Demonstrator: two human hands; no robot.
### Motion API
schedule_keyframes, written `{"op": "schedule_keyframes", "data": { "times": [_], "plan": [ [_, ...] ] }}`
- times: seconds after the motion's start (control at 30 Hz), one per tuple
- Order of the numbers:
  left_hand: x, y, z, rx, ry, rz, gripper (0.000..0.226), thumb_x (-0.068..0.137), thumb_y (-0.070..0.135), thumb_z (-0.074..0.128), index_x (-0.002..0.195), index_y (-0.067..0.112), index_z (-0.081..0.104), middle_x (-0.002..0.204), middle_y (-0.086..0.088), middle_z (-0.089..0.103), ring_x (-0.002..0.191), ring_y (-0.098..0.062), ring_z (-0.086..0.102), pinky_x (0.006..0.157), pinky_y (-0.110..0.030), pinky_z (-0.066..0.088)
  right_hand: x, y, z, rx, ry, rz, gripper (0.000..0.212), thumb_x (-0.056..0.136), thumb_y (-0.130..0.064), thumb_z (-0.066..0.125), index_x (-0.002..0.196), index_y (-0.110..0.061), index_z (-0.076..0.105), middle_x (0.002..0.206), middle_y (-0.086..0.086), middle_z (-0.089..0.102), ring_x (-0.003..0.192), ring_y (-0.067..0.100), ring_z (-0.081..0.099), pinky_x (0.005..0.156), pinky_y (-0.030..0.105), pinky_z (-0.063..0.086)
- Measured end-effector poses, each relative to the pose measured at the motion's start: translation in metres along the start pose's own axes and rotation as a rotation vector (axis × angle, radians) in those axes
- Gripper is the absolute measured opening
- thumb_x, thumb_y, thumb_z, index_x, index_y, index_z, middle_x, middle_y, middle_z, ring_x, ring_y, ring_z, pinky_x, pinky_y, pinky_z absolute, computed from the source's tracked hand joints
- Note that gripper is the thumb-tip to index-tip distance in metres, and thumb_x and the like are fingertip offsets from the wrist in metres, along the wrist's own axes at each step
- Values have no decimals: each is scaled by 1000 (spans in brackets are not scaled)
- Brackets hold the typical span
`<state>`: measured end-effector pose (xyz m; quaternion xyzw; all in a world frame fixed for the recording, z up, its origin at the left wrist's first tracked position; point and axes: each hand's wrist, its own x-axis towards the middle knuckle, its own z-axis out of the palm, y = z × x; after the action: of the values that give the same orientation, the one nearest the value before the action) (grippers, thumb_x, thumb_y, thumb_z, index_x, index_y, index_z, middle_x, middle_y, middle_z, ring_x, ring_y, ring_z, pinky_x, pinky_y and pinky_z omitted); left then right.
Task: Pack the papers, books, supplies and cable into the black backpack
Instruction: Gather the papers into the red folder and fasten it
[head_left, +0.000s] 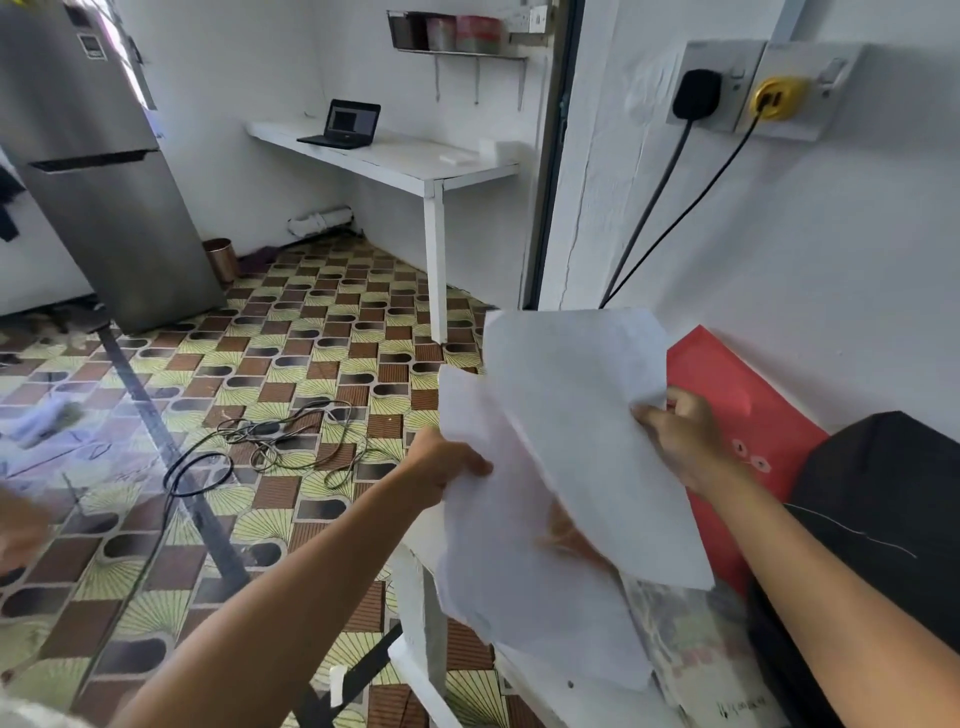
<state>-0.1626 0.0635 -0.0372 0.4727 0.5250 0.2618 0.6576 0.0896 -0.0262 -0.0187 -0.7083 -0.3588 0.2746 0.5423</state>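
Two hands up on the loose white papers (561, 467), both arms reaching forward and bare to the elbow. Left hand (447, 465) has its grip pinched on the left edge of the lower sheets, thumb on top, forearm coming in diagonally from lower left. Right hand (675, 431) grips the right edge of the upper sheet, fingers curled round it, paper crumpled at the pinch, wrist bent back toward me. Sheets are held in the air, splayed apart and tilted, above the white counter (524, 686).

Black backpack (883, 519) sits on the right against the wall, under my right forearm. Red envelope (727, 384) leans on the wall between the papers and the backpack. Book (696, 654) with a printed cover lies on the counter, partly under the papers; title not readable.

Tangled cable (291, 441) lies on the patterned floor (156, 613), well apart from the counter. Two plugs, one black (696, 93), one yellow (776, 98), sit in the wall sockets, leads running down behind the papers.
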Motion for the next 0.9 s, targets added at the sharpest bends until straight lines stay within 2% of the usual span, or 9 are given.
{"op": "schedule_keyframes", "data": {
  "times": [0.1,0.27,0.33,0.4,0.5,0.6,0.67,0.77,0.9],
  "plan": [
    [6,0,-15,-3,1,49,39,56,-1,73,94,-8,68,96,-22,71,88,-36,69,81,-48,57,-4,1,14,-157,10,-84,39,74,-29,68,81,8,58,67,11,54,62,21,50,57,41,45],
    [23,-7,-47,-45,-10,36,64,43,21,81,99,-7,67,100,-24,69,88,-39,67,84,-50,55,-35,-1,50,-161,-88,-141,20,86,-6,63,69,-2,54,59,2,48,54,17,43,54,30,36],
    [24,-11,-56,-90,-43,-7,52,57,18,80,101,-6,66,103,-25,69,87,-38,68,79,-46,57,-44,5,66,-143,-117,-143,11,86,-6,61,77,1,59,65,4,56,58,18,50,56,31,40],
    [1,-5,-56,-94,-83,-47,25,80,16,68,92,-5,61,75,-17,72,62,-22,69,57,-27,56,-50,10,79,-144,-146,-127,3,85,-5,61,84,-4,64,77,4,67,66,18,59,61,30,47],
    [-2,-6,-63,-259,-85,-6,34,82,31,63,80,0,49,41,-1,60,37,-5,57,41,-15,44,-57,9,90,-131,-154,-191,16,81,0,60,74,-14,64,73,-2,65,65,15,58,57,22,45],
    [11,-8,-73,-487,-105,-61,62,85,65,43,100,10,67,84,-11,75,70,-24,71,71,-32,53,-63,4,93,-189,-147,-327,26,79,5,59,74,-21,62,76,-8,63,66,1,55,55,6,37],
    [14,-8,-79,-398,-140,-68,55,88,58,52,114,12,66,107,-14,72,89,-31,71,81,-43,55,-67,1,97,-239,-172,-395,24,80,5,60,92,-15,67,86,-9,65,75,-6,56,63,2,37],
    [9,-6,-76,-118,-265,-105,60,71,18,77,126,5,57,122,-19,65,107,-38,64,91,-50,52,-68,4,103,-276,-266,-368,21,85,-6,62,105,-14,66,91,-14,67,83,-5,61,74,12,45],
    [12,-7,-74,14,-175,-65,48,62,-7,74,109,-10,64,111,-27,67,96,-44,66,90,-61,49,-67,-1,100,-366,-483,-259,35,94,-50,44,114,-29,63,107,-14,67,101,6,61,90,30,43]
  ]
}}
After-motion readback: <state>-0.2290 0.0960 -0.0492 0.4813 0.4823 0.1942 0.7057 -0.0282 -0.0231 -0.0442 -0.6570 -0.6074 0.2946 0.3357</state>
